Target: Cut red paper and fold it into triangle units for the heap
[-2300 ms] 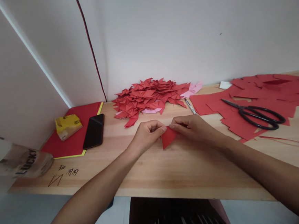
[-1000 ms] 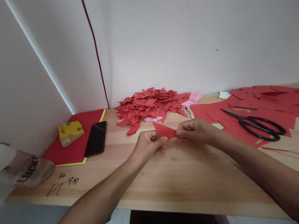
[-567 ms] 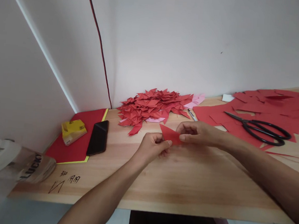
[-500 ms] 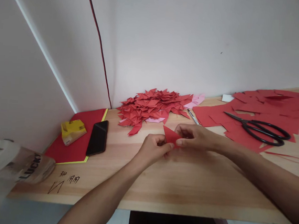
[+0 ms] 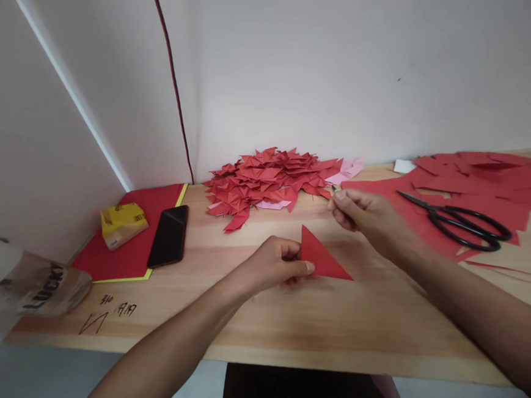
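Note:
My left hand (image 5: 281, 264) pinches a folded red paper triangle (image 5: 322, 259) by its left side, thumb on top, over the middle of the table. The triangle's long point reaches out to the right. Beyond it, my right hand (image 5: 354, 211) is closed around a pen, and only the pen's end (image 5: 334, 188) shows above the fingers. A heap of folded red paper pieces (image 5: 267, 181) lies to the left of my right hand, against the wall, with a few pink pieces (image 5: 348, 170) at its right end.
Black-handled scissors (image 5: 470, 224) lie on flat red paper pieces (image 5: 492, 180) at the right. On the left, a red folder (image 5: 118, 258) lies under a yellow packet (image 5: 123, 224) and a black phone (image 5: 169, 237). A clear bottle (image 5: 56, 287) stands out at the far left.
My right hand has let go of the red paper and moved up to the pen, closing on it. My left hand keeps hold of the paper, now visible as a triangle. The view has shifted slightly.

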`<state>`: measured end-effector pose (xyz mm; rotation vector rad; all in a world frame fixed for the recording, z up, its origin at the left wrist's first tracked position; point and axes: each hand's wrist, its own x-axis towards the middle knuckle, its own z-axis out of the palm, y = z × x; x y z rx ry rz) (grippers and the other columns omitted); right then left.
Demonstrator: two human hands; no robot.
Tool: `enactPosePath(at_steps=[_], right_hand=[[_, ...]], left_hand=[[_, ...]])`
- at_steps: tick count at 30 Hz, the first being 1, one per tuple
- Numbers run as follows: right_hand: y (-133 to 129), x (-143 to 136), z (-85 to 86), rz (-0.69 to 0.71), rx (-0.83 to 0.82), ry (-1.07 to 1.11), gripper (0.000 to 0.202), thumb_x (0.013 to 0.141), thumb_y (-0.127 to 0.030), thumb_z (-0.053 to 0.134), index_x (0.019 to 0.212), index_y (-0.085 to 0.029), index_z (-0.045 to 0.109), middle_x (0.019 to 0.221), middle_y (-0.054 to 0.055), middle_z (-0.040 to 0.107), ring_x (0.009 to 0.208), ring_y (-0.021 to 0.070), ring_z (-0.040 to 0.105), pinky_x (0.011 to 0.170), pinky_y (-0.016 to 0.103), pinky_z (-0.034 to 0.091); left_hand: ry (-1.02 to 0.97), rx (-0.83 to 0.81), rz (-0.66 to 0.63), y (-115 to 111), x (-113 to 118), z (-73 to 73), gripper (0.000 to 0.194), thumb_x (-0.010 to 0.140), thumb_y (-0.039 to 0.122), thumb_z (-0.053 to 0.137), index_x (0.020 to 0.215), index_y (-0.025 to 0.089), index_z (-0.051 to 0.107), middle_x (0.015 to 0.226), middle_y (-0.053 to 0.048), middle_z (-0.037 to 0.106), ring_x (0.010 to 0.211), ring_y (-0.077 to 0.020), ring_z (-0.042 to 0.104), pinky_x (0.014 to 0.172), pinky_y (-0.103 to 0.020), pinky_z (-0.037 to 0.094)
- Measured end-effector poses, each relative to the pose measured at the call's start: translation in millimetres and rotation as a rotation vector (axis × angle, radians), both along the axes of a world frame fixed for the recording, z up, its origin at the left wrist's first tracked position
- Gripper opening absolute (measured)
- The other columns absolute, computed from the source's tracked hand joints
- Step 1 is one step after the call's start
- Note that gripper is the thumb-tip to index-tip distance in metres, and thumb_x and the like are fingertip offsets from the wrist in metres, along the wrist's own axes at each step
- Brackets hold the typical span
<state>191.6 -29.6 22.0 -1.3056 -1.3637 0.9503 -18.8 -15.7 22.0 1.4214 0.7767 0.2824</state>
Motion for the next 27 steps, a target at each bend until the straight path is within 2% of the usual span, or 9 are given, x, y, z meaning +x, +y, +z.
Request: enactPosePath(at_steps=[2,4,6,8,10,13,16,22,27], right_hand=[[0.3,-2.3,-0.9,0.15,-0.047,-0.055,0.04,0.086,-0.059,0.052,0.076,-0.021,0.056,0.069,0.001,0.055,0.06,0.0131,0.047,0.055,0.028,0.036],[-1.0,-8.3,-6.0,0.306,-0.078,-0.168,0.037,0.08,-0.057,0.062,0.074,-0.02,0.055,0.071,0.0,0.056,0.063,0.0138,0.049,0.057,0.028,0.036],[-3.1,-14.4,-12.4,0.382,-0.098,-0.258,0.036,0.075,-0.051,0.07,0.07,-0.021,0.051,0.065,-0.003,0.05,0.059,0.0117,0.044,0.053,0.027,0.032],[-5.3,-18.1,-16.6,0.425,-0.13,-0.246,0.034,0.076,-0.047,0.07,0.069,-0.02,0.05,0.062,-0.004,0.048,0.057,0.0107,0.042,0.051,0.026,0.03],[-6.9,-19.2,-16.6,0.416,-0.15,-0.168,0.033,0.079,-0.046,0.068,0.069,-0.02,0.05,0.063,-0.003,0.051,0.058,0.0109,0.044,0.052,0.025,0.032],[-7.7,-17.6,-10.9,0.321,-0.142,-0.078,0.037,0.079,-0.049,0.067,0.066,-0.02,0.05,0.063,-0.002,0.052,0.058,0.011,0.045,0.052,0.026,0.032],[-6.0,-13.3,-5.1,0.256,-0.153,-0.05,0.038,0.077,-0.051,0.069,0.065,-0.02,0.05,0.061,-0.003,0.05,0.056,0.0101,0.042,0.051,0.025,0.03],[-0.1,1.1,-1.3,0.319,-0.214,-0.149,0.034,0.08,-0.051,0.065,0.07,-0.019,0.057,0.062,-0.003,0.052,0.055,0.0101,0.043,0.052,0.025,0.03],[-5.1,-6.0,-3.0,0.379,-0.064,-0.416,0.031,0.09,-0.048,0.053,0.079,-0.02,0.062,0.071,0.0,0.055,0.065,0.0132,0.046,0.058,0.027,0.034]], left_hand=[[-0.01,0.016,0.036,0.1,0.8,-2.4,0.023,0.072,0.033,0.069,0.068,0.013,0.059,0.056,0.001,0.057,0.046,-0.0066,0.048,0.045,-0.019,0.036],[0.01,0.042,0.044,-0.1,2.3,-4.0,0.019,0.073,0.027,0.066,0.065,0.014,0.056,0.052,0.003,0.054,0.045,-0.006,0.046,0.045,-0.019,0.035],[0.04,0.078,0.053,-0.8,3.9,-4.4,0.017,0.072,0.021,0.063,0.061,0.014,0.053,0.049,0.005,0.05,0.043,-0.005,0.044,0.045,-0.018,0.033],[0.058,0.101,0.065,-1.5,5.0,-3.5,0.016,0.072,0.018,0.061,0.059,0.014,0.053,0.048,0.006,0.049,0.044,-0.0047,0.043,0.045,-0.018,0.033],[0.053,0.083,0.06,-1.6,5.2,-2.4,0.015,0.075,0.02,0.061,0.062,0.014,0.056,0.049,0.005,0.051,0.044,-0.005,0.044,0.045,-0.018,0.034],[0.025,0.06,0.055,0.6,4.0,-3.0,0.02,0.078,0.027,0.061,0.065,0.013,0.06,0.049,0.004,0.05,0.042,-0.0055,0.043,0.045,-0.019,0.034],[-0.023,0.093,0.13,5.6,1.8,-7.8,0.024,0.08,0.033,0.062,0.065,0.013,0.06,0.05,0.004,0.052,0.043,-0.0059,0.044,0.045,-0.02,0.033],[-0.079,0.418,0.325,15.3,-2.2,-11.7,0.016,0.079,0.026,0.063,0.069,0.013,0.065,0.062,0.001,0.058,0.057,-0.0082,0.047,0.055,-0.021,0.035],[0.006,0.657,0.23,11.8,-1.5,-8.0,0.015,0.08,0.016,0.057,0.067,0.014,0.064,0.069,0.0,0.061,0.067,-0.011,0.052,0.063,-0.023,0.037]])
